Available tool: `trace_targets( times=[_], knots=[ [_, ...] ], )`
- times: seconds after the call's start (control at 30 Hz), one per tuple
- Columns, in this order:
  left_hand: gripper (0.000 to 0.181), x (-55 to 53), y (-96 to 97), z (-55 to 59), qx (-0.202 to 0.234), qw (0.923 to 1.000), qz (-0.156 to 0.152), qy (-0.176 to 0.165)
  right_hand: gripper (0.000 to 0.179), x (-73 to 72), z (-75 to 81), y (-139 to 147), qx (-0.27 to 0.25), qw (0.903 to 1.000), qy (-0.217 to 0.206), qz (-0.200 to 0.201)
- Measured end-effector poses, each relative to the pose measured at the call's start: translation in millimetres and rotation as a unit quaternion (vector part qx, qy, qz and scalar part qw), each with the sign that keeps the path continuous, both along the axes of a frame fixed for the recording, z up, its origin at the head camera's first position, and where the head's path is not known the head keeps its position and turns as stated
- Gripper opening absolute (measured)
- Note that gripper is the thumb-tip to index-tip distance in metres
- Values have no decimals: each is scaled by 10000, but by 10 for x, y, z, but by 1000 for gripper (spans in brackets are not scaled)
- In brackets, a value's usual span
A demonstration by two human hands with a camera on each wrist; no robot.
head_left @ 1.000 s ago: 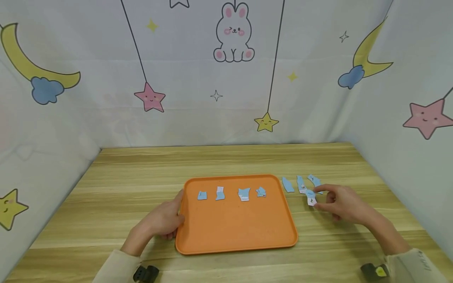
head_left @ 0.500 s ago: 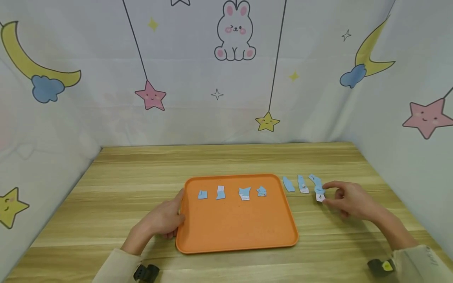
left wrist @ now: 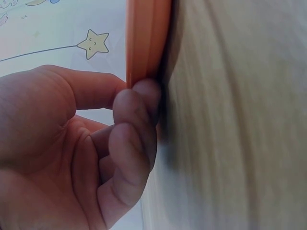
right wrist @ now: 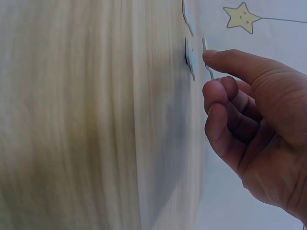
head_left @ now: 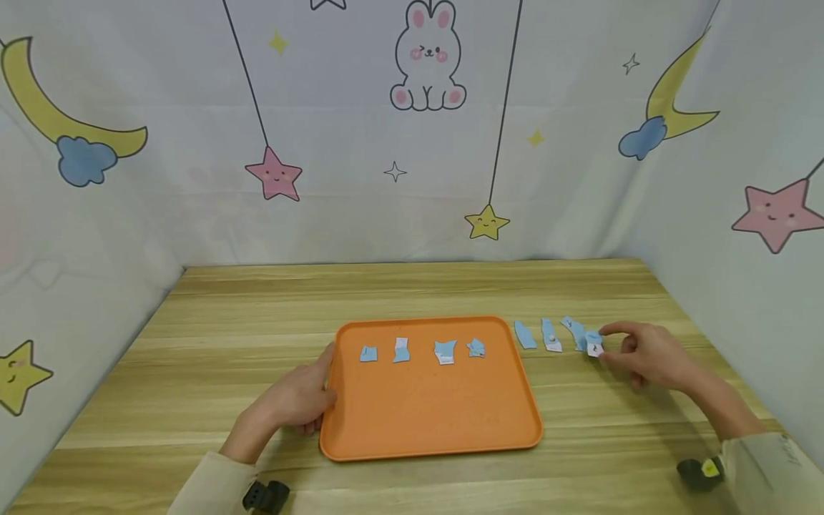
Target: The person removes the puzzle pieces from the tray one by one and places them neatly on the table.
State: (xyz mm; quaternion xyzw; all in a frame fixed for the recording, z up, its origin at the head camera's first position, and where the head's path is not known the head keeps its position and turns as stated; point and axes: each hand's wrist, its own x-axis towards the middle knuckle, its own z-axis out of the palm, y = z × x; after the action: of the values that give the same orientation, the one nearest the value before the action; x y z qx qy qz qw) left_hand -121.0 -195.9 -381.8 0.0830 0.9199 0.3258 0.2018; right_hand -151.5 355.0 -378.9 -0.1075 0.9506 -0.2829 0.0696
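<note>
My right hand (head_left: 656, 356) pinches a flat light-blue and white puzzle piece (head_left: 594, 342) between thumb and fingers. In the right wrist view the held piece (right wrist: 207, 60) is edge-on, lifted off the wood. From the head camera it overlaps the lower part of a curved blue piece (head_left: 573, 330) lying on the table. My left hand (head_left: 297, 395) grips the left edge of an orange tray (head_left: 425, 415). Thumb and fingers close on the tray's rim (left wrist: 146, 38) in the left wrist view.
Several blue and white pieces lie in a row along the tray's far half, among them a notched one (head_left: 444, 352). Right of the tray, a plain blue piece (head_left: 524, 335) and a blue-white one (head_left: 551, 336) rest on the wooden table (head_left: 257, 300). A patterned cloth (head_left: 347, 229) hangs behind.
My right hand has carried the puzzle piece rightward and slightly away from me, from over the blue-white piece to the right side of the curved one. The left hand and tray stay put.
</note>
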Motion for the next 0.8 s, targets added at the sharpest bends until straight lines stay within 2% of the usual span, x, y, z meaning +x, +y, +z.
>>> trace_targets(
  times=[0.63,0.8],
  knots=[
    [84,-8,4,3,21,10000,-11,-13,54,-166,-26,161,322,9994,104,-51],
    [86,-42,-44,-37,141,9998,-161,-60,54,-219,-32,184,401,9992,74,22]
  ],
)
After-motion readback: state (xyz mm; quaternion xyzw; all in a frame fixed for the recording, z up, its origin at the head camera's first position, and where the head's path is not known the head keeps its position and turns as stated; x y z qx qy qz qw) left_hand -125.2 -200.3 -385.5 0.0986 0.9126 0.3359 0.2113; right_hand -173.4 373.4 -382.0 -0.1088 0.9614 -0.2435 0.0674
